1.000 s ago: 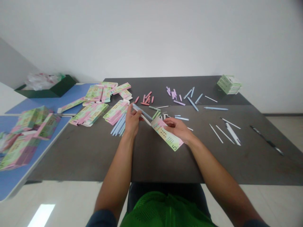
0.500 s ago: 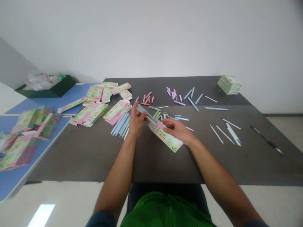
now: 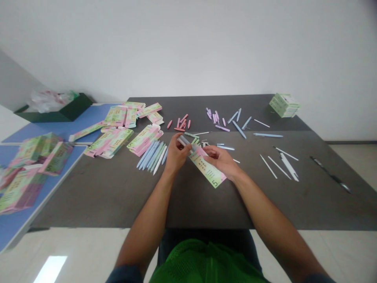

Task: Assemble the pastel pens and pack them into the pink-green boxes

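Note:
My right hand [image 3: 219, 157] grips a flat pink-and-green pen box [image 3: 207, 169] marked with a 5, which slants down toward me above the table. At the box's upper end, my left hand [image 3: 177, 153] pinches a translucent plastic sleeve [image 3: 183, 140]. Part of that sleeve sticks out past the box; its lower part is hidden by the box and my fingers, and its contents are too blurred to make out. Just left of my left hand lies a row of blue, green and white pen barrels [image 3: 151, 155]. Beyond my hands are small green pen parts [image 3: 196, 140].
More pen boxes [image 3: 144, 139] lie at the left, with others on a blue table [image 3: 67, 173]. Pink pieces [image 3: 182, 122], purple pieces [image 3: 216, 116] and blue pieces [image 3: 240, 129] sit further back. White sticks [image 3: 279, 168] and a black pen [image 3: 330, 173] lie right. A box stack [image 3: 284, 105] stands at the back.
My left hand has moved down and right toward the box, and less of the sleeve sticks out. My right hand and the box have barely moved.

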Motion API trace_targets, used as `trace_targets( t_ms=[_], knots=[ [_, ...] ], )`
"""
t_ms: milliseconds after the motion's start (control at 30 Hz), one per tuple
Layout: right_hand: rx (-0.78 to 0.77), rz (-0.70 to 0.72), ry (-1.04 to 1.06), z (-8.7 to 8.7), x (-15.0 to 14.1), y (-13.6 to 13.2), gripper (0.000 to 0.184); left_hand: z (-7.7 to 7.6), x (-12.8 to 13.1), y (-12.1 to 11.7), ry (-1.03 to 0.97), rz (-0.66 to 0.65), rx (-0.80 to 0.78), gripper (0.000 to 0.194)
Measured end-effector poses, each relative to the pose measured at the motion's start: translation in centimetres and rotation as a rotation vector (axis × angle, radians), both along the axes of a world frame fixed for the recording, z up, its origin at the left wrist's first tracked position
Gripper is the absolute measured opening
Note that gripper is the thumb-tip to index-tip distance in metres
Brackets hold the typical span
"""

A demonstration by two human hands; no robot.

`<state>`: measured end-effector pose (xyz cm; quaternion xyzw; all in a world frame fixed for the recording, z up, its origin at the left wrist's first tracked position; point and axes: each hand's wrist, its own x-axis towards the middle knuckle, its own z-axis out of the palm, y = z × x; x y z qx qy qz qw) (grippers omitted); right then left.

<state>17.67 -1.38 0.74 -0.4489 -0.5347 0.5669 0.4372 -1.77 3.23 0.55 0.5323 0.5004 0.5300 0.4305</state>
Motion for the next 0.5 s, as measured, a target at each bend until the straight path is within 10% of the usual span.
trace_targets(
  t_ms=[500],
  knots=[
    [0.026, 0.07, -0.012, 0.2, -0.1, -0.3, 0.035, 0.7, -0.8, -0.2, -0.134, -0.008, -0.074, 0.064]
  ],
)
